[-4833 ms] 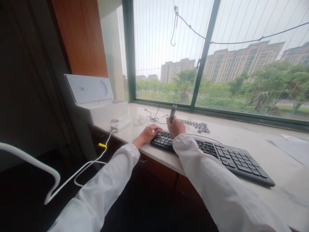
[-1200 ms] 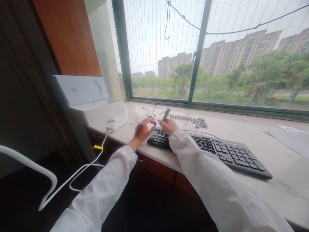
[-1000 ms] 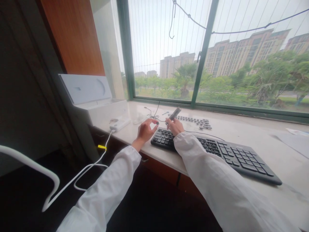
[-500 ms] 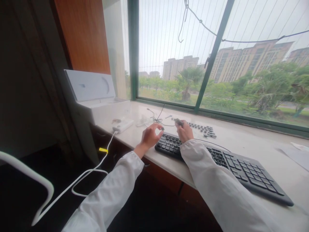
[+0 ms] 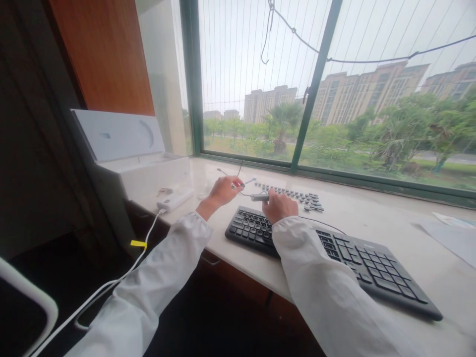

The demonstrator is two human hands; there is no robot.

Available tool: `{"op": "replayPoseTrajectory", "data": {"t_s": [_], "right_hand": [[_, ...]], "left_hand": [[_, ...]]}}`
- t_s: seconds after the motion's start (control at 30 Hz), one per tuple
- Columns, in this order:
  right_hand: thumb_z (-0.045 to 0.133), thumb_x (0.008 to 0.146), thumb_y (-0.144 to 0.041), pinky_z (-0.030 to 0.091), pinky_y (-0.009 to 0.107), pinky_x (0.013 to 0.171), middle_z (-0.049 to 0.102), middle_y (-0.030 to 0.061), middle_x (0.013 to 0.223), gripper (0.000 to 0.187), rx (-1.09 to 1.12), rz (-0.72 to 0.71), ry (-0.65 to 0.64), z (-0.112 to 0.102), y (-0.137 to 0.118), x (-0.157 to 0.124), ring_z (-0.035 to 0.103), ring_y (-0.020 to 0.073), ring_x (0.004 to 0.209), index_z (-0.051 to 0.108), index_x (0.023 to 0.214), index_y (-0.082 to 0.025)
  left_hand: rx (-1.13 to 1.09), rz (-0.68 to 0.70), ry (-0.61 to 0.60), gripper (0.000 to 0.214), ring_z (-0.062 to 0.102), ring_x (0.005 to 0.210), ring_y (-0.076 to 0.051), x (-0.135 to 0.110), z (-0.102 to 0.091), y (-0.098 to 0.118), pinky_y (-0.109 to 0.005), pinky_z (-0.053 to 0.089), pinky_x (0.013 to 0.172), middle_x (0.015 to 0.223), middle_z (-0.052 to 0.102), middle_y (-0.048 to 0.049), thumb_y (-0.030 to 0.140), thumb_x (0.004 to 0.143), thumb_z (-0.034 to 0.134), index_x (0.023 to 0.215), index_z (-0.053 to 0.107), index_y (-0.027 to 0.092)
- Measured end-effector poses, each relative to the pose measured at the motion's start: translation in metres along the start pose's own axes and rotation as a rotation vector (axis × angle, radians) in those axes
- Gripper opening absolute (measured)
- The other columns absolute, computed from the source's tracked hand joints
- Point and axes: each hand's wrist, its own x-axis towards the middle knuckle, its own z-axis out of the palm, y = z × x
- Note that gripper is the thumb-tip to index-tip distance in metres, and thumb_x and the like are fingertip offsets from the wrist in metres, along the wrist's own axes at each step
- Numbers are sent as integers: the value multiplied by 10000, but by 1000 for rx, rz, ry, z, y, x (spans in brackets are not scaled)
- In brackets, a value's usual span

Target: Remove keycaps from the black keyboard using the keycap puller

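currently, a small dark keycap (image 5: 242,185) is pinched between the thumb and fingertips of the left hand (image 5: 222,191), raised just above the pale sill (image 5: 372,210) beyond the far left corner of the black keyboard (image 5: 375,263). the right hand (image 5: 280,206) is clenched around a slim grey tool (image 5: 259,197), which lies roughly level and points left toward the left hand; the two hands are near each other but apart. the right wrist hovers over the keyboard's upper left keys; whether it touches them cannot be told. the keyboard sits slanted along the front edge of the sill. behind the right hand, loose keycaps (image 5: 293,192) are laid out in rows on the sill. a thin dark wire (image 5: 238,171) trails behind the left hand. further left, a white adapter (image 5: 174,200) lies beside an open white box (image 5: 148,171), and a white cable (image 5: 122,277) with a yellow tag (image 5: 138,243) hangs from the adapter over the edge. both sleeves are white.
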Motion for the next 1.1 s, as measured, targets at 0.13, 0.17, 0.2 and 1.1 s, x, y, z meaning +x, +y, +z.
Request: {"op": "replayPoseTrajectory", "data": {"t_s": [0.13,0.17,0.2,1.1], "right_hand": [[450,851,-292,458,351,719,693,132,884,235,-21,53,-53,-1,8,4,670,268,846,616,967,-173],[453,848,-282,460,354,731,693,136,894,237,-26,78,-54,-1,11,5,670,267,862,619,973,-169],[458,845,-273,461,357,741,692,140,904,239,-30,99,-55,-1,14,6,669,269,878,623,980,-165],[562,770,-194,451,310,714,698,146,942,228,47,53,-150,11,11,5,665,248,888,656,973,-145]], "left_hand": [[98,-68,-271,211,646,688,-109,57,22,-5,-233,502,751,907,720,3,284,786,647,978,706,221],[105,-88,-318,219,642,629,-96,68,31,-8,-224,507,722,909,721,1,281,779,653,979,708,209],[107,-97,-350,225,634,576,-87,78,42,-11,-216,512,688,903,723,-2,274,766,667,973,710,197],[99,-109,-611,232,635,549,-75,155,164,-62,-164,486,538,1006,712,-60,214,763,684,990,713,175]]}}
